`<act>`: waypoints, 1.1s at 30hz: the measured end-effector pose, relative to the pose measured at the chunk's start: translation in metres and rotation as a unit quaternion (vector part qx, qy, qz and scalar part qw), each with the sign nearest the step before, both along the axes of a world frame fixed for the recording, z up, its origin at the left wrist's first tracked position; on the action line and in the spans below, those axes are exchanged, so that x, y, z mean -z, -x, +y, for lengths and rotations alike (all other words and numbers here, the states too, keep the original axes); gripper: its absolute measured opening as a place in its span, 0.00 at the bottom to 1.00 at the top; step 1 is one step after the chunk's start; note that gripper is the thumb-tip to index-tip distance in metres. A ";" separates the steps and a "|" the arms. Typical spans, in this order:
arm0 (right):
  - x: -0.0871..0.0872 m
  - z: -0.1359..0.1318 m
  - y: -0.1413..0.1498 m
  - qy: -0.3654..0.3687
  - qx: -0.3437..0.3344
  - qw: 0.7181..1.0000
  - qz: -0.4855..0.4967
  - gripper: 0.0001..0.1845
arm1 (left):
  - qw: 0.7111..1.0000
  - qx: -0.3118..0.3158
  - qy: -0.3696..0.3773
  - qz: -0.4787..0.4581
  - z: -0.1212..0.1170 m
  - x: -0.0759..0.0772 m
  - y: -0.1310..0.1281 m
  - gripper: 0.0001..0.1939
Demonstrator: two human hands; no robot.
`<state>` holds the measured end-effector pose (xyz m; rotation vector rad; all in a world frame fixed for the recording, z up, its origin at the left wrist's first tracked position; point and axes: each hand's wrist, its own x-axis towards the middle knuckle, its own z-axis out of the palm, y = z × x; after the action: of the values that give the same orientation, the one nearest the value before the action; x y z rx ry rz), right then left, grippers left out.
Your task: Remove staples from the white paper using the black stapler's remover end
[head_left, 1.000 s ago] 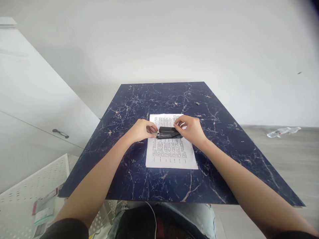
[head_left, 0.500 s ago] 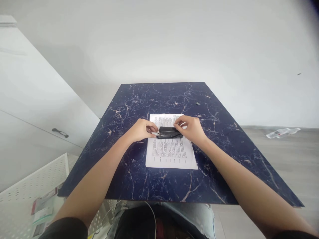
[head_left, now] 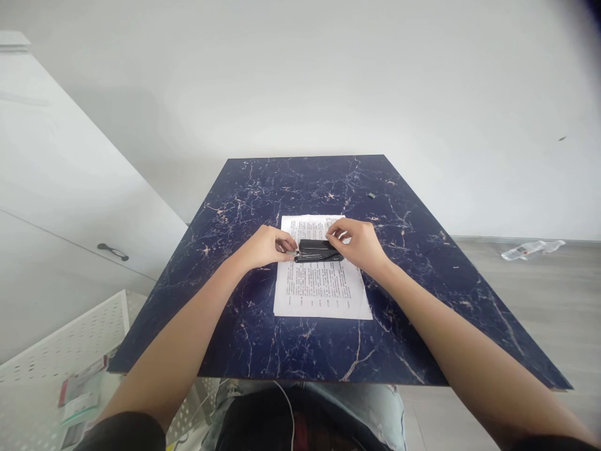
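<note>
A black stapler (head_left: 315,249) lies crosswise on printed paper sheets (head_left: 323,300), over the middle of the text. My left hand (head_left: 273,244) is closed at the stapler's left end, thumb and fingers pinching around a small silvery part there; its exact shape is too small to make out. At the right end, my right hand (head_left: 353,241) pinches the stapler's black body between thumb and fingers. Its wrist rests near the sheets' right edge.
The sheets lie on a dark blue marbled table (head_left: 253,188). A small dark piece (head_left: 371,195) sits towards the back right. Left stands a white cabinet (head_left: 56,188), with a white perforated basket (head_left: 61,338) below. Clear plastic packaging (head_left: 533,250) lies on the floor at right.
Hardly anything differs. Both hands stay at the stapler's two ends, and the small shift of the whole scene looks like slight head motion.
</note>
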<state>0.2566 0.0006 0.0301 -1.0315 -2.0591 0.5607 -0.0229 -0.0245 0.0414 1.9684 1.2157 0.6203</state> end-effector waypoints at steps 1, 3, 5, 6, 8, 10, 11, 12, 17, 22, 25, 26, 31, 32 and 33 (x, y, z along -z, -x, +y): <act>-0.001 0.001 -0.001 0.007 0.000 1.000 0.001 0.06 | 1.000 0.007 0.005 -0.004 0.000 -0.001 0.002 0.12; -0.003 0.004 -0.004 0.036 -0.017 0.999 0.002 0.07 | 0.999 0.029 0.020 -0.015 0.001 -0.003 0.008 0.16; -0.006 0.007 -0.008 0.082 -0.062 0.995 -0.018 0.10 | 0.997 0.060 0.046 -0.026 0.003 -0.005 0.017 0.20; -0.007 0.008 -0.010 0.100 -0.092 0.990 -0.041 0.13 | 0.995 0.075 0.061 -0.029 0.004 -0.006 0.021 0.21; -0.008 0.010 -0.013 0.114 -0.140 0.978 -0.100 0.17 | 0.993 0.088 0.074 -0.030 0.007 -0.005 0.029 0.20; -0.008 0.010 -0.014 0.104 -0.152 0.973 -0.142 0.17 | 0.994 0.083 0.068 -0.028 0.009 -0.001 0.031 0.18; -0.008 0.010 -0.014 0.100 -0.149 0.972 -0.151 0.16 | 0.995 0.076 0.061 -0.027 0.011 0.002 0.031 0.17; -0.007 0.010 -0.014 0.098 -0.144 0.973 -0.153 0.16 | 0.996 0.068 0.054 -0.027 0.011 0.005 0.028 0.16; -0.004 0.011 -0.013 0.096 -0.130 0.974 -0.158 0.21 | 0.999 0.017 -0.044 0.000 0.014 0.018 0.004 0.16; 0.002 0.015 -0.013 0.089 -0.110 0.976 -0.166 0.34 | 0.988 0.013 -0.153 0.031 0.017 0.028 -0.016 0.16; 0.001 0.015 -0.011 0.082 -0.102 0.975 -0.177 0.35 | 0.984 0.018 -0.172 0.038 0.018 0.033 -0.020 0.14; 0.001 0.015 -0.011 0.079 -0.097 0.975 -0.183 0.36 | 0.984 0.019 -0.174 0.040 0.019 0.034 -0.020 0.13; -0.003 0.001 0.002 0.054 -0.097 0.976 -0.188 0.34 | 0.984 -0.010 -0.174 0.035 0.021 0.033 -0.012 0.12; -0.002 -0.003 0.006 0.041 -0.097 0.978 -0.181 0.33 | 0.983 -0.034 -0.180 0.031 0.022 0.033 -0.008 0.10; -0.002 -0.007 0.010 0.025 -0.094 0.980 -0.173 0.33 | 0.979 -0.065 -0.191 0.027 0.024 0.033 -0.005 0.07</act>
<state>0.2464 -0.0068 0.0319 -1.0258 -2.4795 0.5623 -0.0181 -0.0005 0.0082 2.2424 1.3447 0.9281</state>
